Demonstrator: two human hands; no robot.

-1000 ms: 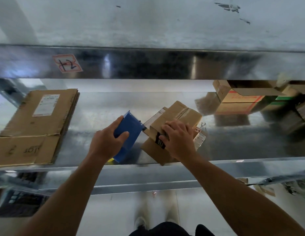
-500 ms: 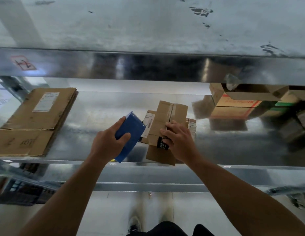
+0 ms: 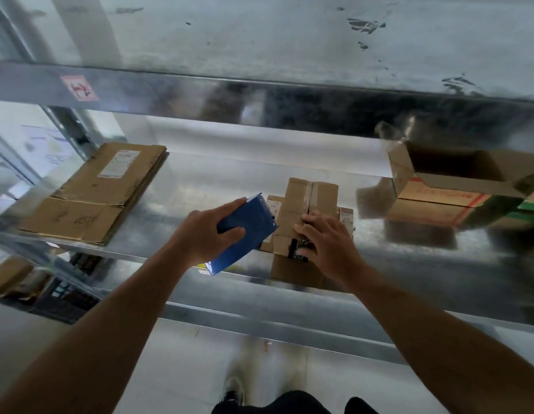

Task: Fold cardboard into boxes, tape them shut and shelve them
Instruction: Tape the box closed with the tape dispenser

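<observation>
A small box is seen on the metal shelf, its near end at the front lip, with a glossy strip of tape along its top seam. It is pressed down by the right hand, whose fingers are spread over the seam. Just at 9 o'clock of the box a blue dispenser is gripped by the left hand, thumb on the near side and fingers across the top; whether its nose touches the box cannot be told. Labelled cardboard shows under the box at 9 and 3 o'clock (flaps or a second piece, it cannot be told). Flat cardboard lies well apart at 9 o'clock and an open box at 2 o'clock. The taping is judged to be in hand. If the dispenser is dragged toward 6 o'clock while the box is only lightly held, the box could be pulled off the lip. If the right fingers are left on the seam, they could be taped over, or the seam left gaping.
</observation>
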